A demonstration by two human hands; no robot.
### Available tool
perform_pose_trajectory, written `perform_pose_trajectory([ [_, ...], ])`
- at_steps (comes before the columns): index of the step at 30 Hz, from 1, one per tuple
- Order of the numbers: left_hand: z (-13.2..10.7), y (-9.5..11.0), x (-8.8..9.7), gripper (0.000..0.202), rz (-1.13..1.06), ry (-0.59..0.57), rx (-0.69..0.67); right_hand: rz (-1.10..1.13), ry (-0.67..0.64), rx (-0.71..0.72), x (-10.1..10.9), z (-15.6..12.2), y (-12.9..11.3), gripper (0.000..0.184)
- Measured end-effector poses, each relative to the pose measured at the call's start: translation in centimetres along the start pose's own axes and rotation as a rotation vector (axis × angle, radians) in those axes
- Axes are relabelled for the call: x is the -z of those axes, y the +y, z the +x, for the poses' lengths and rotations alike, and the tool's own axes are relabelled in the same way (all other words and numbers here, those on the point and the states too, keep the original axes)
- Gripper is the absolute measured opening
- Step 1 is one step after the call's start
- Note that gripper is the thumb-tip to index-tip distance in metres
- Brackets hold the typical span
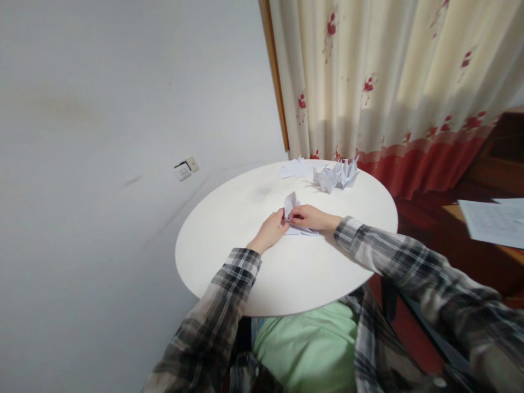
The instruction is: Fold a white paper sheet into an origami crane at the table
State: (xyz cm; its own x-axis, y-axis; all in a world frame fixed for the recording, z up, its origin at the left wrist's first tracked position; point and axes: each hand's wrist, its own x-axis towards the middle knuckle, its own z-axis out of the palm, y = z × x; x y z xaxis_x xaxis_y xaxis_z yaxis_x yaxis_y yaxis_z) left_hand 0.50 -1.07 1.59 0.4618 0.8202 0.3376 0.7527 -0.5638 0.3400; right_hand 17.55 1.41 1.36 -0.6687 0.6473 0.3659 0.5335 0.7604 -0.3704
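Note:
A white sheet of folded paper stands up between my two hands, over the middle of the round table. My left hand grips its left side with bent fingers. From the right, my right hand pinches the paper near its lower edge. Under my right hand more white paper lies flat on the tabletop; whether it is part of the folded piece I cannot tell. Fingers hide the lower part of the fold.
Several folded paper shapes with pointed tips stand at the back right of the white table. Flat paper pieces lie at the back edge. A wall with a socket is left, a curtain behind, papers on furniture at right.

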Motion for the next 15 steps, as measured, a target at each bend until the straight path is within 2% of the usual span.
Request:
perform_pose_trajectory([
  [15, 0.02, -0.23, -0.14, 0.020, -0.021, 0.007, -0.007, -0.022, -0.004, 0.004, 0.11, -0.02, -0.20, 0.022],
])
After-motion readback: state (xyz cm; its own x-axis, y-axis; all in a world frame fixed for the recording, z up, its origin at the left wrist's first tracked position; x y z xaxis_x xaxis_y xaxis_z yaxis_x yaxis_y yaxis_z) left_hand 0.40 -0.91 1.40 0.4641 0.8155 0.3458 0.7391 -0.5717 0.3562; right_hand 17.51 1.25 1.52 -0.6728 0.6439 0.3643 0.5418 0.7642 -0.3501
